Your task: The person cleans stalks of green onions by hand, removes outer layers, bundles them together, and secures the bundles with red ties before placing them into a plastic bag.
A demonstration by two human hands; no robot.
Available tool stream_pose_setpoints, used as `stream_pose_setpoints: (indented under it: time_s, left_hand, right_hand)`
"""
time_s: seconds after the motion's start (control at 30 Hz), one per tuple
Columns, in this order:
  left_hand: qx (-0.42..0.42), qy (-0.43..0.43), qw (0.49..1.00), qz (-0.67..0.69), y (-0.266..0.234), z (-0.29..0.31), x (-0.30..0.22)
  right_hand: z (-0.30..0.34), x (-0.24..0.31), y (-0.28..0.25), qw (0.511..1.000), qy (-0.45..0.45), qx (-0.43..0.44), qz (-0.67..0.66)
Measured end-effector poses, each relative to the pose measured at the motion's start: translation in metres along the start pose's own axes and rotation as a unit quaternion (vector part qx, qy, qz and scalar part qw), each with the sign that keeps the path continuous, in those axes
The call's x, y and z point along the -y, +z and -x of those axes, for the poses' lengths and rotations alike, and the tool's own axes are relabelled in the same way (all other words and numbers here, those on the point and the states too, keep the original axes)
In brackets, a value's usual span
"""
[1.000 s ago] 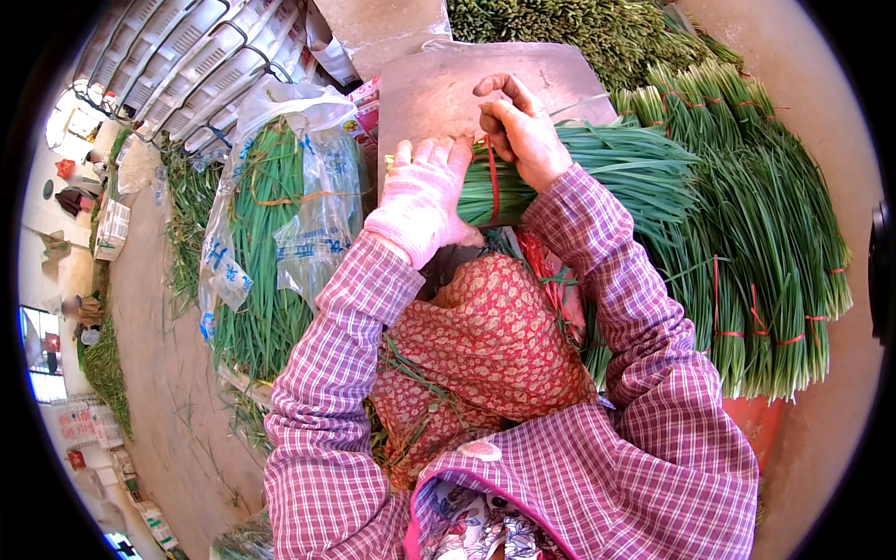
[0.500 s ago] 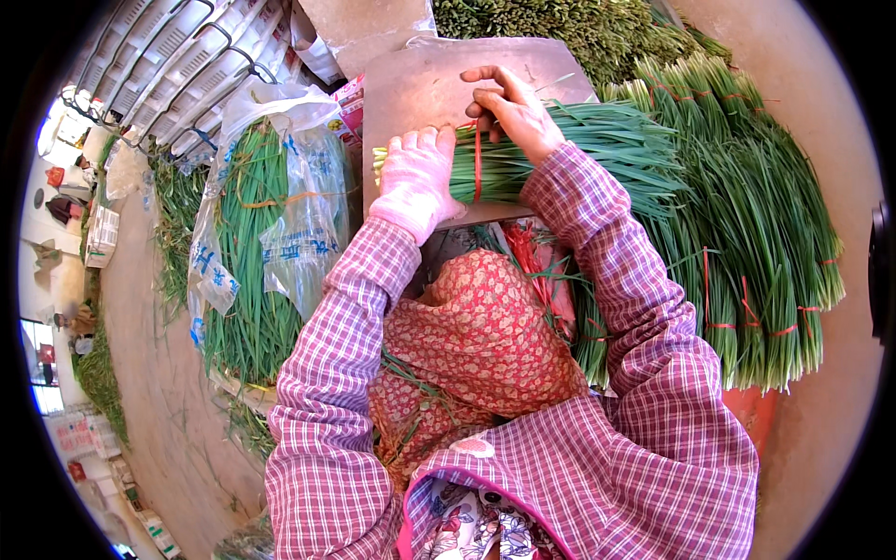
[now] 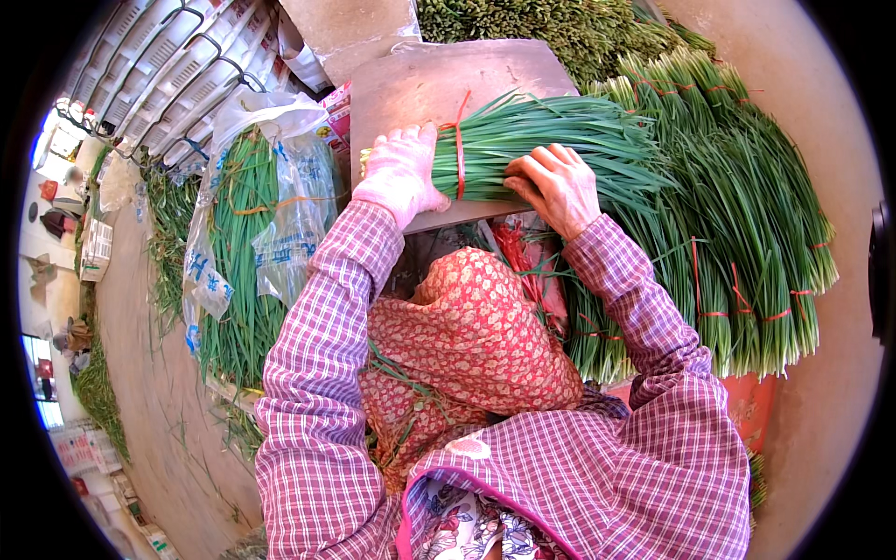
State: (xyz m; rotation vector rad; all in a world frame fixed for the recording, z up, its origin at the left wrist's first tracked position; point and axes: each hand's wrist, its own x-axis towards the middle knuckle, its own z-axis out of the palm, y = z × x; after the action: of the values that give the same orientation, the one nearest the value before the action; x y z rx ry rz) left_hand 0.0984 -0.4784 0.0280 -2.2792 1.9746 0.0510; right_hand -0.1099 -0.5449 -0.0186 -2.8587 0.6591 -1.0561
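Observation:
A bundle of garlic chives (image 3: 607, 140) lies across a flat board (image 3: 467, 79), pale stalk ends to the left and green leaves to the right. A red tie (image 3: 460, 154) goes around it, with a loose end sticking up. My left hand (image 3: 399, 175), in a pink glove, is closed over the stalk end, just left of the tie. To the right of the tie, my bare right hand (image 3: 560, 191) rests on the near side of the leaves, its fingers bent and gripping there. The fingertips are partly hidden among the leaves.
Tied chive bundles (image 3: 747, 243) are piled at the right. More chives (image 3: 247, 252) stand in a clear plastic bag (image 3: 297, 219) at the left. Red ties (image 3: 511, 247) hang below the board's near edge. White crates (image 3: 149, 84) stand at the upper left. A red patterned cloth (image 3: 476, 345) covers my lap.
My right hand has come down from above the tie onto the near side of the leaves. The tie's end now stands up on the far side. The left hand keeps its hold.

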Motion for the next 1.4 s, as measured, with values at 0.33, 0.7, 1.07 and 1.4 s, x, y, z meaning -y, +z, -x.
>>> stream_pose_setpoints:
  time_s: [0.33, 0.7, 1.07, 1.4]
  left_hand:
    - [-0.002, 0.005, 1.0, -0.005, 0.0, 0.001, 0.002]
    - [-0.033, 0.035, 0.999, -0.022, 0.005, 0.003, 0.003]
    - [-0.046, 0.001, 0.998, -0.03, 0.01, 0.009, -0.004]
    - [-0.073, -0.001, 0.996, -0.054, 0.016, 0.012, -0.008]
  right_hand:
    - [0.012, 0.009, 0.01, 0.999, 0.038, 0.017, 0.006]
    - [0.043, 0.029, 0.03, 0.954, 0.266, 0.06, -0.124]
    - [-0.039, 0.025, -0.013, 0.982, 0.186, -0.025, -0.022]
    - [-0.087, 0.012, 0.041, 0.962, 0.227, 0.033, -0.148]
